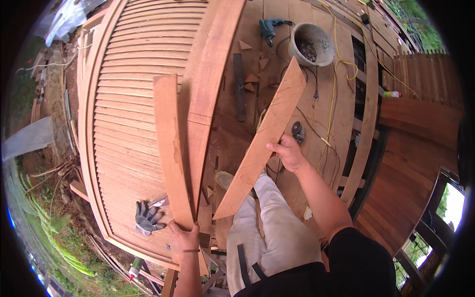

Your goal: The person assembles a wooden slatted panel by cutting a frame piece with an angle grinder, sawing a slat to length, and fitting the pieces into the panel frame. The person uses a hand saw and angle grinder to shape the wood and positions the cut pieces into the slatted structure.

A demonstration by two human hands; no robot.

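My left hand [184, 236] grips the lower end of a reddish-brown wooden board [170, 143], its far end reaching over a slatted wooden panel [131, 123]. In my right hand [288, 153] is a second wooden board [264, 133] with both ends cut at a slant. It is tilted over my legs, its upper tip near a bucket, my thumb on its face and the fingers behind it. A grey and black work glove [147, 218] lies on the panel left of my left hand. Along the panel's right side runs a wide plank [210, 94].
A teal power drill [268, 30] lies beside a dirty bucket [312, 43] on the plank floor [346, 89]. An angle grinder [298, 131], cords [335, 59], a dark bar [239, 89] and triangular offcuts [251, 78] are scattered there. Open gaps run between the floor beams at right.
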